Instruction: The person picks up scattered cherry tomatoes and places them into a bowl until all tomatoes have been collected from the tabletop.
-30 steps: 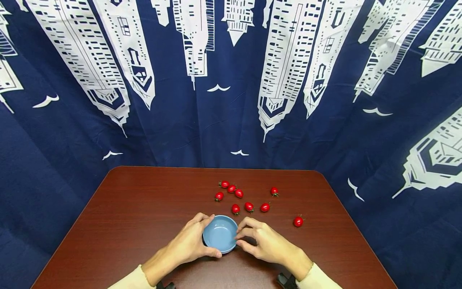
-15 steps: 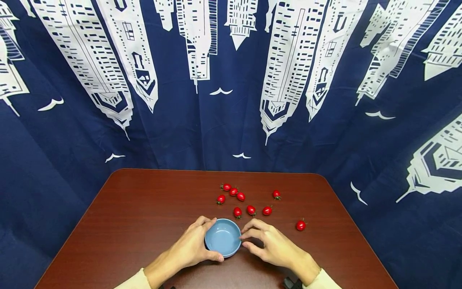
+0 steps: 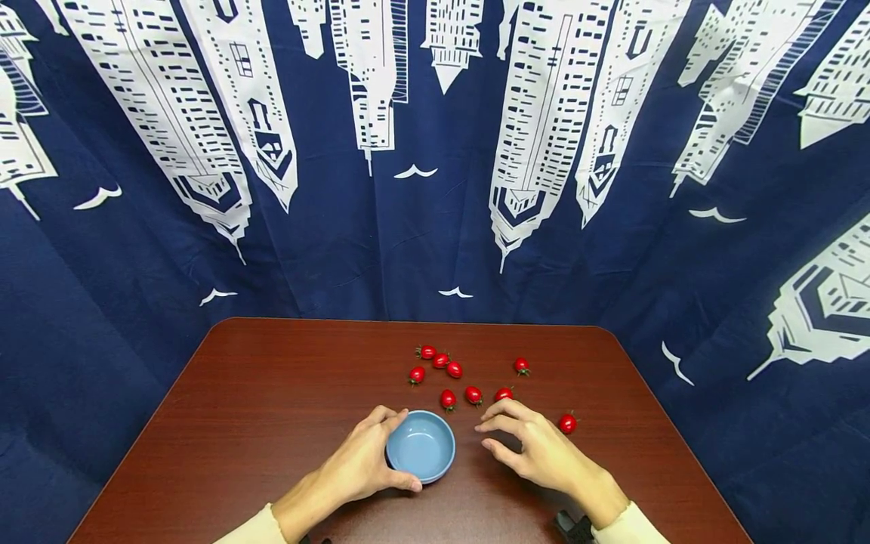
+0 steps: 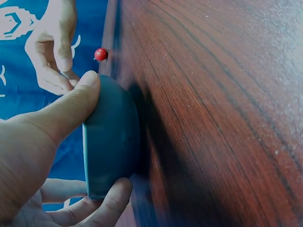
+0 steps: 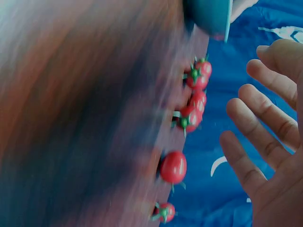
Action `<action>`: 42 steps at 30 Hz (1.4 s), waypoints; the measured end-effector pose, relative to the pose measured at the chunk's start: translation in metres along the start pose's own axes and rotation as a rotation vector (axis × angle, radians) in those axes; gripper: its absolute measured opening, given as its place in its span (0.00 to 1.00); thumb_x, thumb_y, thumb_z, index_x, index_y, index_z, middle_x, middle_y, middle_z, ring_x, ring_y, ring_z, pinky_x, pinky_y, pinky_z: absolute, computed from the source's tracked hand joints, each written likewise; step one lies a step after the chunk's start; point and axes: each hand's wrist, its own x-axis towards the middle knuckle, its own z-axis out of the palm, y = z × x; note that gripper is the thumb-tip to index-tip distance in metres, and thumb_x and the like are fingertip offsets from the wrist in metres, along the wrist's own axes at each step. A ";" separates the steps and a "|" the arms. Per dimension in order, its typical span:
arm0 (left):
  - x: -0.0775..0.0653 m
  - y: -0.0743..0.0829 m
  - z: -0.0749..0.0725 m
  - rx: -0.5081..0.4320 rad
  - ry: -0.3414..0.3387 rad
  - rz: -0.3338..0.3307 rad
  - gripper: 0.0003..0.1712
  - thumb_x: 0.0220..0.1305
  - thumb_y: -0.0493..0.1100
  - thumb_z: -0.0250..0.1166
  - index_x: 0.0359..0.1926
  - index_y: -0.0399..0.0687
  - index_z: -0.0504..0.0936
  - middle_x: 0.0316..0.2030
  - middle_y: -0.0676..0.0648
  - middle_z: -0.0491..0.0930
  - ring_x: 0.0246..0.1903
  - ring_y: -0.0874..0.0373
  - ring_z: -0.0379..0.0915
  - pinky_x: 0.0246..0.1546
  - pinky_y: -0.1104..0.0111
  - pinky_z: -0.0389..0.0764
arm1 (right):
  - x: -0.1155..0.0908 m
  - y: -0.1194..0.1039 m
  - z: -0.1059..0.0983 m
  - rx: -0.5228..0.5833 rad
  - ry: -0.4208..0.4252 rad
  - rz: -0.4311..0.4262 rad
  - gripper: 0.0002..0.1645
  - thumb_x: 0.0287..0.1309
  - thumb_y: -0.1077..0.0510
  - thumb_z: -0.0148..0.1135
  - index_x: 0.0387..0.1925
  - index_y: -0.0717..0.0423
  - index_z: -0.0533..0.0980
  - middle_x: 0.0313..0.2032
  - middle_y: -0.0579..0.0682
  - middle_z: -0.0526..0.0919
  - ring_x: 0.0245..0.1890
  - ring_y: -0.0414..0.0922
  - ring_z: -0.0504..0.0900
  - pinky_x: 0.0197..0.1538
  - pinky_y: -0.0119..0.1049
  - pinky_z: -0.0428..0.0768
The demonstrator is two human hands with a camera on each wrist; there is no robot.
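My left hand point(image 3: 367, 457) grips the left side of a small light-blue bowl point(image 3: 420, 447), thumb at the near rim and fingers round the far side. In the left wrist view the bowl point(image 4: 111, 137) shows its outer wall between thumb and fingers. Nothing lies inside it. To the right of the bowl, apart from it, my right hand point(image 3: 544, 446) hovers with fingers spread and bent a little, holding nothing. A red cherry tomato point(image 3: 504, 394) lies just beyond its fingers, partly hidden. Another cherry tomato point(image 3: 567, 423) lies to the right of that hand.
Several more cherry tomatoes lie loose beyond the bowl, among them a tomato point(image 3: 448, 400) close to its far rim and a tomato point(image 3: 521, 366) farther right. The brown wooden table point(image 3: 272, 385) ends at a dark-blue curtain point(image 3: 435, 234) with white buildings.
My right hand has moved off the bowl's right side, out to the right toward the tomatoes. My left hand keeps its grip on the bowl. The head view has shifted slightly.
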 end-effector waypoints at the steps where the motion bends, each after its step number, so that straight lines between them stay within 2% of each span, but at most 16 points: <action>1: 0.000 0.000 0.000 -0.001 -0.001 -0.003 0.69 0.40 0.61 1.00 0.78 0.29 0.81 0.63 0.41 0.86 0.59 0.45 0.89 0.66 0.50 0.91 | -0.001 0.003 -0.002 -0.008 0.006 0.008 0.14 0.68 0.60 0.85 0.53 0.47 0.93 0.56 0.44 0.90 0.54 0.38 0.92 0.63 0.20 0.82; 6: 0.003 -0.002 0.000 -0.001 0.003 -0.005 0.69 0.40 0.61 1.00 0.78 0.30 0.81 0.64 0.41 0.86 0.60 0.45 0.89 0.66 0.50 0.91 | -0.007 0.016 -0.015 -0.044 0.024 0.069 0.16 0.67 0.60 0.85 0.54 0.45 0.93 0.56 0.44 0.91 0.54 0.38 0.92 0.63 0.15 0.78; 12: 0.006 -0.004 0.001 -0.003 -0.004 -0.008 0.69 0.41 0.61 1.00 0.79 0.30 0.81 0.64 0.42 0.86 0.61 0.45 0.89 0.66 0.50 0.91 | -0.017 0.031 -0.030 -0.081 0.055 0.114 0.20 0.65 0.60 0.87 0.55 0.39 0.92 0.55 0.42 0.91 0.52 0.39 0.92 0.60 0.16 0.78; 20: 0.007 -0.004 -0.001 -0.014 -0.012 -0.021 0.69 0.42 0.60 0.99 0.79 0.31 0.80 0.64 0.41 0.85 0.61 0.45 0.88 0.67 0.48 0.90 | -0.031 0.051 -0.045 -0.120 0.083 0.162 0.21 0.61 0.60 0.89 0.54 0.44 0.93 0.54 0.43 0.92 0.54 0.43 0.94 0.67 0.11 0.72; 27: 0.007 -0.004 -0.002 -0.034 -0.008 -0.030 0.69 0.42 0.58 1.00 0.79 0.30 0.80 0.63 0.42 0.85 0.61 0.44 0.87 0.68 0.47 0.89 | -0.043 0.066 -0.052 -0.135 0.081 0.222 0.28 0.57 0.58 0.92 0.58 0.40 0.92 0.55 0.40 0.90 0.55 0.44 0.92 0.67 0.10 0.69; 30: 0.007 -0.003 -0.003 -0.038 -0.013 -0.037 0.69 0.42 0.58 1.00 0.80 0.30 0.79 0.63 0.42 0.85 0.62 0.44 0.87 0.68 0.46 0.89 | -0.048 0.072 -0.054 -0.131 0.063 0.254 0.29 0.55 0.56 0.94 0.59 0.44 0.92 0.56 0.40 0.90 0.56 0.46 0.92 0.67 0.10 0.68; 34: 0.007 -0.004 -0.002 -0.042 -0.014 -0.040 0.69 0.42 0.58 1.00 0.80 0.30 0.79 0.63 0.42 0.85 0.62 0.44 0.87 0.68 0.46 0.89 | -0.055 0.078 -0.055 -0.097 0.025 0.297 0.32 0.53 0.56 0.95 0.60 0.49 0.92 0.56 0.42 0.91 0.54 0.48 0.92 0.59 0.24 0.86; 37: 0.006 -0.004 -0.001 -0.047 -0.008 -0.038 0.70 0.41 0.58 1.00 0.80 0.30 0.79 0.62 0.43 0.85 0.61 0.45 0.87 0.68 0.46 0.89 | -0.060 0.080 -0.055 -0.068 0.000 0.321 0.33 0.52 0.57 0.95 0.60 0.50 0.92 0.56 0.44 0.91 0.51 0.49 0.92 0.49 0.38 0.92; 42: 0.004 -0.005 0.001 -0.049 -0.011 -0.038 0.69 0.42 0.58 1.00 0.80 0.31 0.79 0.63 0.43 0.85 0.61 0.45 0.87 0.68 0.48 0.89 | -0.066 0.084 -0.055 -0.036 -0.028 0.352 0.32 0.53 0.60 0.94 0.60 0.50 0.92 0.56 0.45 0.91 0.50 0.47 0.92 0.45 0.34 0.91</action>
